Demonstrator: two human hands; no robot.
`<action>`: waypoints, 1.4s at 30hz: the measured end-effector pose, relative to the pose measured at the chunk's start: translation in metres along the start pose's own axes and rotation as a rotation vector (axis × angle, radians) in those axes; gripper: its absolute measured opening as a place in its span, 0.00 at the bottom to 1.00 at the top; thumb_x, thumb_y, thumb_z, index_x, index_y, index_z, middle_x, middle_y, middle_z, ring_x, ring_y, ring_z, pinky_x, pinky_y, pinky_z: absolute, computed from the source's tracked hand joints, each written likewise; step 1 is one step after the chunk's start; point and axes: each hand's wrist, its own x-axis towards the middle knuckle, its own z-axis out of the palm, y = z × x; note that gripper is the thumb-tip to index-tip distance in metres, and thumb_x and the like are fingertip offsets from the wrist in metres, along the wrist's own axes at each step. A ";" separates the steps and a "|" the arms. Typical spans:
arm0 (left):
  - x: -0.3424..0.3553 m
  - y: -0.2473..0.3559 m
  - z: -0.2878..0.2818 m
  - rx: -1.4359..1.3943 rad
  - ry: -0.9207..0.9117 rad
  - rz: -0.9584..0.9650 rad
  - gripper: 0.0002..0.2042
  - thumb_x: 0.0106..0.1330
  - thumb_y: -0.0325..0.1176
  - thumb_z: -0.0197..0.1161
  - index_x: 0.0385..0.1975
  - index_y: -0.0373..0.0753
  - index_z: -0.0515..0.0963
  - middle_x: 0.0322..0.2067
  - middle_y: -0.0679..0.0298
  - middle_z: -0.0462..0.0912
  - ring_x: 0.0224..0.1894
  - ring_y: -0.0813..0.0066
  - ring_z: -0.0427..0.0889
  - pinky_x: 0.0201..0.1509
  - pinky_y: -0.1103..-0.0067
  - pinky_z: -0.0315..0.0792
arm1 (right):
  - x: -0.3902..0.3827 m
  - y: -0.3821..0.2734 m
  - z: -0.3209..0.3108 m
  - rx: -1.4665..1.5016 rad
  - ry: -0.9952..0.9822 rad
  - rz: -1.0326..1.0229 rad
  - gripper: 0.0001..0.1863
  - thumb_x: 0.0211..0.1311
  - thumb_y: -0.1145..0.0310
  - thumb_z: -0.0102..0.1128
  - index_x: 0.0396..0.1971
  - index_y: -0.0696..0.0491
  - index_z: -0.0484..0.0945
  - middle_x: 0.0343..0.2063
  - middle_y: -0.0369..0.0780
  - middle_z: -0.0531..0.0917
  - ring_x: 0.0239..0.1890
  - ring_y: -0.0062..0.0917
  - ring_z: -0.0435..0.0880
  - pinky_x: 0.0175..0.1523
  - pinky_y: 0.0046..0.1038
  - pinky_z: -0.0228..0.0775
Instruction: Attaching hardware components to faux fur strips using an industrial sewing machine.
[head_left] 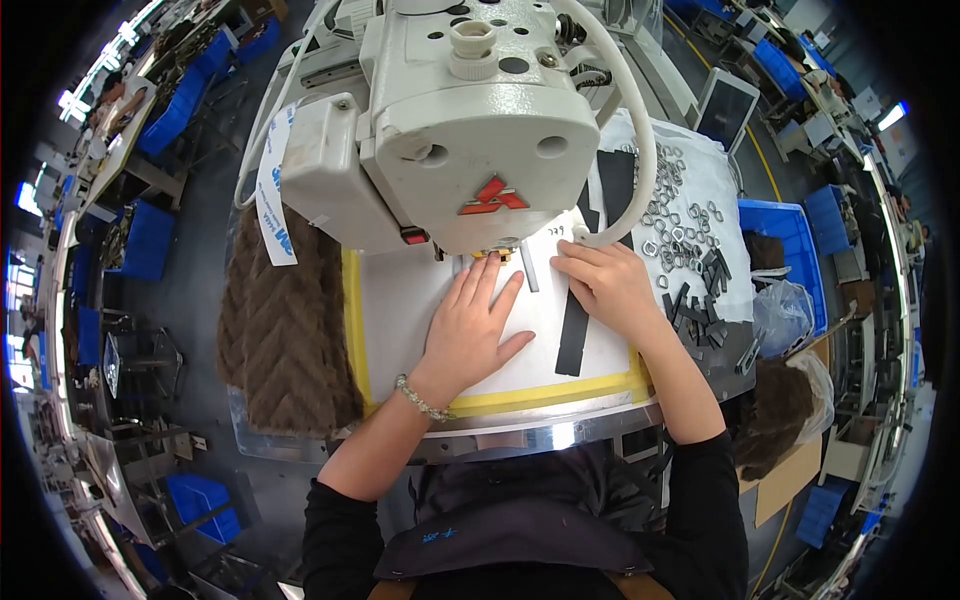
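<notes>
Left hand (470, 335) lay open, flat on white work plate (400, 320); right hand (605, 285) pinched black strap (573, 335) near plate's right edge, under sewing machine (470, 120). Stitching appeared just starting; loose straps (700, 300), metal rings (670, 220) remained unsewn at right.

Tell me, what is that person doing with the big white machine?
A person sits at a white sewing machine. Their left hand lies flat on a white sheet with a yellow border, just below the needle area. Their right hand presses on a black strap lying on that sheet. A pile of metal rings and more black straps sit to the right, and brown furry fabric hangs on the left.
</notes>
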 end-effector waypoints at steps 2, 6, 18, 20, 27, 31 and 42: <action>0.001 0.000 0.000 -0.002 -0.001 0.001 0.34 0.60 0.53 0.63 0.60 0.34 0.70 0.62 0.41 0.65 0.66 0.48 0.64 0.70 0.63 0.58 | 0.000 0.001 0.000 -0.002 0.005 -0.006 0.12 0.47 0.74 0.66 0.35 0.51 0.83 0.41 0.38 0.86 0.43 0.30 0.85 0.44 0.29 0.74; -0.002 0.000 0.000 -0.004 0.005 -0.005 0.34 0.60 0.53 0.63 0.60 0.35 0.70 0.62 0.41 0.65 0.66 0.49 0.64 0.70 0.63 0.57 | 0.001 0.000 0.000 0.001 -0.011 0.004 0.12 0.47 0.75 0.65 0.35 0.51 0.83 0.42 0.37 0.86 0.43 0.29 0.85 0.44 0.29 0.74; -0.047 0.019 -0.075 0.206 0.082 -0.256 0.30 0.56 0.49 0.67 0.54 0.37 0.72 0.57 0.49 0.72 0.62 0.52 0.69 0.65 0.58 0.59 | 0.001 0.000 -0.008 0.060 -0.051 0.017 0.10 0.46 0.80 0.62 0.32 0.54 0.81 0.40 0.40 0.85 0.44 0.33 0.84 0.47 0.31 0.78; -0.065 0.007 -0.096 0.309 0.128 -0.361 0.31 0.54 0.48 0.69 0.55 0.37 0.72 0.56 0.51 0.73 0.61 0.53 0.69 0.65 0.59 0.60 | 0.000 0.001 -0.008 0.088 -0.087 0.036 0.09 0.48 0.80 0.62 0.32 0.55 0.81 0.41 0.40 0.84 0.44 0.33 0.84 0.47 0.31 0.78; -0.154 -0.033 -0.133 0.292 0.413 -0.878 0.34 0.52 0.37 0.73 0.60 0.36 0.68 0.54 0.49 0.76 0.55 0.51 0.75 0.58 0.67 0.67 | -0.002 0.007 -0.016 0.133 -0.155 0.007 0.08 0.51 0.79 0.61 0.33 0.55 0.80 0.44 0.41 0.83 0.46 0.34 0.83 0.48 0.31 0.78; -0.174 -0.033 -0.126 0.163 0.498 -0.928 0.35 0.52 0.38 0.74 0.61 0.38 0.68 0.48 0.52 0.80 0.48 0.54 0.79 0.54 0.69 0.70 | -0.001 0.002 -0.029 0.157 -0.301 0.020 0.12 0.50 0.79 0.64 0.36 0.55 0.80 0.48 0.41 0.82 0.45 0.38 0.83 0.49 0.32 0.78; -0.176 -0.032 -0.123 0.555 0.616 -0.637 0.16 0.55 0.29 0.71 0.44 0.39 0.80 0.31 0.64 0.78 0.33 0.66 0.76 0.43 0.75 0.70 | 0.026 -0.103 -0.049 0.313 -0.708 -0.367 0.36 0.52 0.63 0.69 0.62 0.52 0.67 0.55 0.45 0.76 0.47 0.37 0.81 0.56 0.36 0.71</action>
